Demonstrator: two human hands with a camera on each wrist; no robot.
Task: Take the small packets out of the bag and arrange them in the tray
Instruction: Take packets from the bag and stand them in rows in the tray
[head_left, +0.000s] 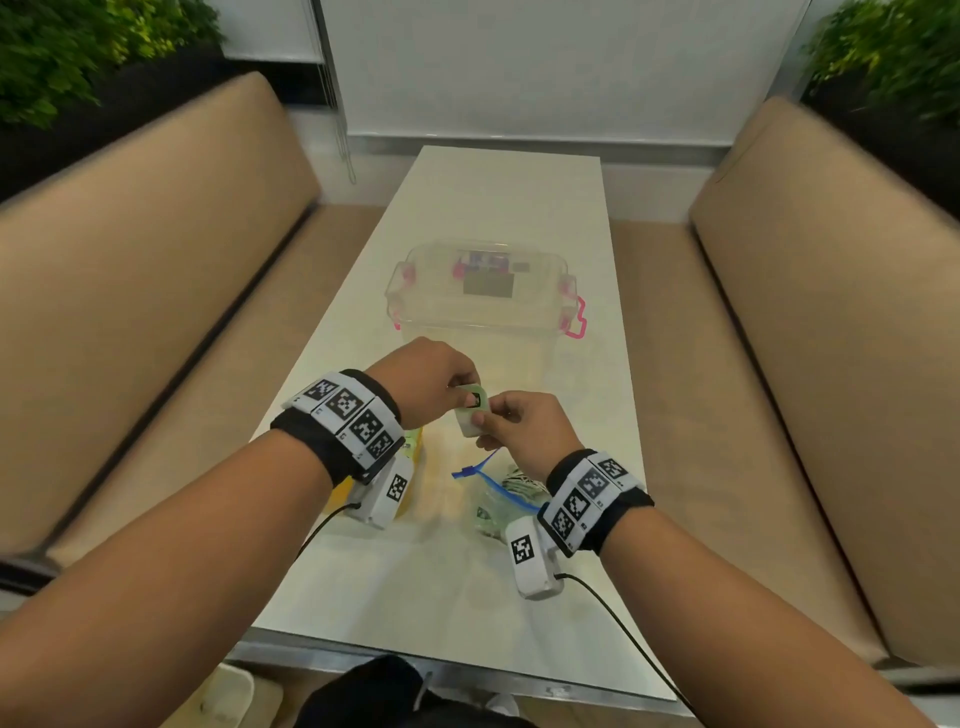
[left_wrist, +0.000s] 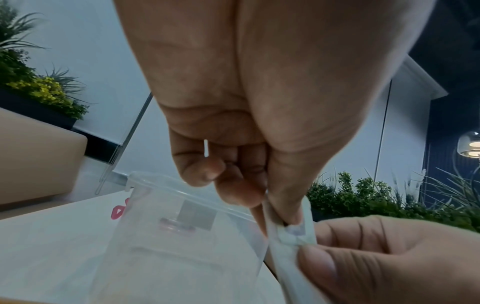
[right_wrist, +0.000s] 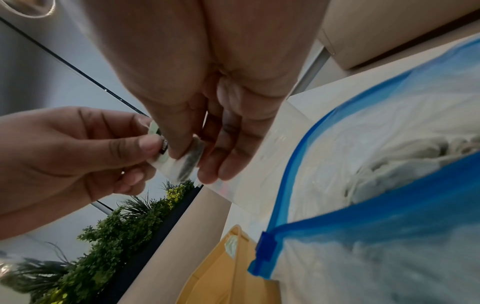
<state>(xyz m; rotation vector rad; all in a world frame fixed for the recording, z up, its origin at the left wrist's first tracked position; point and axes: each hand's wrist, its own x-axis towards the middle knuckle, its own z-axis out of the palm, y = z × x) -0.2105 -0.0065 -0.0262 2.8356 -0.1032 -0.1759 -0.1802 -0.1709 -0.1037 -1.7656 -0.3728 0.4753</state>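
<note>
A small pale green packet (head_left: 472, 410) is held in the air over the table between both hands. My left hand (head_left: 462, 395) pinches its upper end with thumb and fingertips, and my right hand (head_left: 493, 422) pinches its lower end. The left wrist view shows the packet (left_wrist: 291, 234) edge-on under my left thumb. In the right wrist view the packet (right_wrist: 179, 166) sits between both thumbs. The clear zip bag (head_left: 498, 493) with a blue seal lies open below my right hand with more packets inside. The yellow tray (head_left: 337, 493) lies under my left wrist, mostly hidden.
A clear plastic box (head_left: 483, 296) with pink clips stands on the white table (head_left: 498, 197) just beyond my hands. Tan benches (head_left: 156, 260) run along both sides. In the right wrist view one packet (right_wrist: 231, 246) lies in the yellow tray (right_wrist: 221, 277) beside the bag (right_wrist: 376, 164).
</note>
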